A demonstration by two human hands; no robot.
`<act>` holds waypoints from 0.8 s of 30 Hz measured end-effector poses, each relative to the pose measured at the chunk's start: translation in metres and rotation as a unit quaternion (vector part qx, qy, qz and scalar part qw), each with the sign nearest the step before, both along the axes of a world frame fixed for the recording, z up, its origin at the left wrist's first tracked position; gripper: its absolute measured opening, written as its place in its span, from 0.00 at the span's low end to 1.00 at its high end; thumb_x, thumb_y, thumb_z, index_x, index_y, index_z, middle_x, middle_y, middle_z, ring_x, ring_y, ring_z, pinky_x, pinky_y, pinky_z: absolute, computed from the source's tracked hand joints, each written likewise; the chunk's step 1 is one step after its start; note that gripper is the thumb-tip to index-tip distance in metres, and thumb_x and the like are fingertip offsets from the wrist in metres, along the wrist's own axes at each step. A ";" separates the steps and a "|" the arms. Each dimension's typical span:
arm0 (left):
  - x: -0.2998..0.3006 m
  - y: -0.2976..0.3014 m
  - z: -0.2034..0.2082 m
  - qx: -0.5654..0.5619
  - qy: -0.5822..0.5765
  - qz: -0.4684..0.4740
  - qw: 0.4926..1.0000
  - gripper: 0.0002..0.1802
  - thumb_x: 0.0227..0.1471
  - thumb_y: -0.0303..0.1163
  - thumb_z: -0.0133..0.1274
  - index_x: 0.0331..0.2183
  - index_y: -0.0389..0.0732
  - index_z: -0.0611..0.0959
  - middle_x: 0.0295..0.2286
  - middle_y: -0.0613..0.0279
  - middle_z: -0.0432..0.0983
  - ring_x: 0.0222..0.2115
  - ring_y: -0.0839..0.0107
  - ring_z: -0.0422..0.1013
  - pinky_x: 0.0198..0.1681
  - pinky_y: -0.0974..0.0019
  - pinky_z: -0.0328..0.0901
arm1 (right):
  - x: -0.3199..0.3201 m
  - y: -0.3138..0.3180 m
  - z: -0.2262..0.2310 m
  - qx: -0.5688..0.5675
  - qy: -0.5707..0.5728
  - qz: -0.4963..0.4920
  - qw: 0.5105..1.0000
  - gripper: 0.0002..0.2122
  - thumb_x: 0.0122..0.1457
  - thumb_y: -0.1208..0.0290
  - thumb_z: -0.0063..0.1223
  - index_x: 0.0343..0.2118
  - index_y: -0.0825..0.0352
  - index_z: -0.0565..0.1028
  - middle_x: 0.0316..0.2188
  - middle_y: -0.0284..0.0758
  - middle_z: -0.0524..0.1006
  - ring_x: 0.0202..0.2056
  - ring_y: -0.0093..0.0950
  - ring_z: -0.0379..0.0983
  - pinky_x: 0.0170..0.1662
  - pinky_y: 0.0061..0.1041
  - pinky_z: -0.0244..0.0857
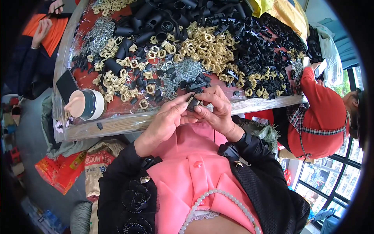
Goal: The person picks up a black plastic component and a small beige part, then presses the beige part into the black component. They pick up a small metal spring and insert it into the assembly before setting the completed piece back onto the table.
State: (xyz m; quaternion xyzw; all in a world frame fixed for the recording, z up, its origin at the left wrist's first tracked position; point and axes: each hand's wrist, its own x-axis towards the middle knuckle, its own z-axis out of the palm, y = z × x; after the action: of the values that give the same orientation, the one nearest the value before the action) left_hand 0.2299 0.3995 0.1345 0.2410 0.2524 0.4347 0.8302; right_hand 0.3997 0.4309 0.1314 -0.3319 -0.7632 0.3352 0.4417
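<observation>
Just in front of the table's near edge, my left hand [168, 117] and my right hand [219, 112] meet around a small black plastic part [193, 103]. Thumbs and fingertips of both hands press on it from either side. A pale strip shows on the part; its finer shape is too small to make out. Beyond the hands lie a heap of silvery metal clips [187, 71] and a large pile of beige plastic rings [208, 45]. Several loose beige rings [126, 93] are scattered to the left.
Black tubes [167, 26] and small black parts [249, 50] cover the far and right table. A lidded jar [94, 104] and dark phone [68, 85] stand at the left. A wooden rim [113, 126] edges the table. People sit at right [319, 121] and far left [44, 37].
</observation>
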 end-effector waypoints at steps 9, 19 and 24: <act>0.003 -0.004 0.004 0.010 0.015 -0.018 1.000 0.23 0.53 0.38 0.36 0.47 0.34 0.61 0.36 0.58 0.68 0.34 0.68 0.69 0.37 0.70 0.64 | 0.006 -0.008 0.000 -0.048 0.038 0.008 0.998 0.11 0.44 0.73 0.56 0.32 0.68 0.71 0.27 0.32 0.67 0.25 0.20 0.60 0.27 0.16 0.56; 0.006 -0.007 0.012 0.002 0.059 -0.030 0.998 0.22 0.53 0.39 0.38 0.45 0.34 0.65 0.35 0.59 0.69 0.32 0.71 0.69 0.35 0.73 0.64 | 0.009 -0.012 -0.003 -0.112 0.066 0.024 0.991 0.10 0.45 0.74 0.55 0.32 0.69 0.72 0.27 0.32 0.67 0.25 0.19 0.59 0.28 0.16 0.55; 0.011 -0.008 0.014 0.021 0.132 -0.011 0.991 0.18 0.51 0.36 0.42 0.41 0.34 0.68 0.32 0.62 0.70 0.30 0.75 0.70 0.32 0.78 0.65 | 0.009 -0.010 0.001 -0.052 0.035 0.019 0.998 0.10 0.44 0.74 0.55 0.31 0.69 0.72 0.26 0.32 0.68 0.27 0.22 0.62 0.29 0.18 0.57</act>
State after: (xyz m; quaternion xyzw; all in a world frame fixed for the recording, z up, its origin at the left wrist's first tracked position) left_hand 0.2412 0.3917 0.1489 0.3162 0.3482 0.3947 0.7893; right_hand 0.4087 0.4204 0.1323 -0.3279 -0.7350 0.3940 0.4438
